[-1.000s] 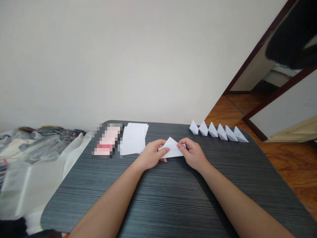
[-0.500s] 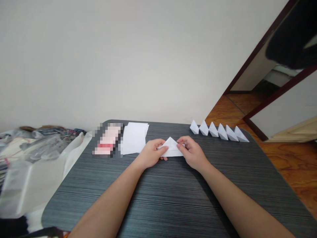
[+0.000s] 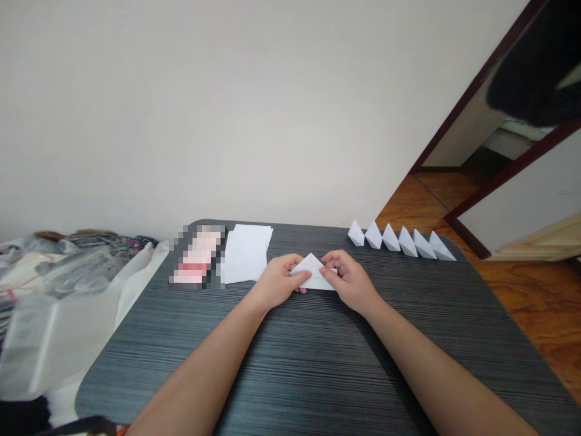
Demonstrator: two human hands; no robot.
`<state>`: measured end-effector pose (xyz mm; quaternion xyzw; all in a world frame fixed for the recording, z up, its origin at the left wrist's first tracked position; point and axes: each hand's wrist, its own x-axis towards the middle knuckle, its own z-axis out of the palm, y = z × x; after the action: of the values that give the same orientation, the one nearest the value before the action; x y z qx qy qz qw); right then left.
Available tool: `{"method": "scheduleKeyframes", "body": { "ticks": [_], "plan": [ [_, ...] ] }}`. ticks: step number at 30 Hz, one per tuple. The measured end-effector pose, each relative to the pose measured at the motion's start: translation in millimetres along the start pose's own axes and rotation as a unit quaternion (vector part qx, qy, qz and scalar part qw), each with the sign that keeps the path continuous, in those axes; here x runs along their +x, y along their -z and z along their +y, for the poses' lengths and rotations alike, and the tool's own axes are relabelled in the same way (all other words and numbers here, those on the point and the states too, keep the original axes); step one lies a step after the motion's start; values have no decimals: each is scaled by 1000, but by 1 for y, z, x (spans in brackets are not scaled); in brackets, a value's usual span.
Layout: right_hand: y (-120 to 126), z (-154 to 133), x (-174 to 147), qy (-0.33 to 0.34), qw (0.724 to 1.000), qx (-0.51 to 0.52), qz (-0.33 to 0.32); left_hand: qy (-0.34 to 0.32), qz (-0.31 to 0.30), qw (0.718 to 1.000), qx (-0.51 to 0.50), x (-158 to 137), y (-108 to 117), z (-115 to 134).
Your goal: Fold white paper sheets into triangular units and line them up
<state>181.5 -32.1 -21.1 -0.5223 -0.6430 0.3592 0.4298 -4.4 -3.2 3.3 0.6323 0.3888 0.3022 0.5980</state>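
A folded sheet of white paper (image 3: 313, 280) with a pointed top and a flat strip along its lower edge is held between my two hands, above the dark table. My left hand (image 3: 278, 282) is closed on its left side, thumb on the front and fingers behind. On the other side, my right hand (image 3: 350, 280) pinches the upper right slope, its thumb on the front face. The fingertips behind the paper are partly hidden.
White paper sheets (image 3: 246, 253) lie stacked at the back left of the table (image 3: 290, 363). Beside them is a blurred pink-and-red item (image 3: 195, 257). Several folded paper boats (image 3: 391, 238) stand in a row at the back right. Plastic-wrapped things (image 3: 86, 266) lie left of the table.
My right thumb has shifted slightly left and down along the paper's slope. The paper is a touch lower, and my left hand keeps its hold.
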Motion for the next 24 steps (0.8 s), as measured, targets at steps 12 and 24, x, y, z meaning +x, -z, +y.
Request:
{"method": "scheduleKeyframes", "body": {
  "ticks": [12, 24],
  "plan": [
    [5, -11, 1, -58, 992, -31, -104, 11, 5, 1000, 25, 0, 0, 2],
    [6, -11, 1, -63, 992, -16, -107, 8, -5, 993, 120, -2, 1, 0]
  ]
}}
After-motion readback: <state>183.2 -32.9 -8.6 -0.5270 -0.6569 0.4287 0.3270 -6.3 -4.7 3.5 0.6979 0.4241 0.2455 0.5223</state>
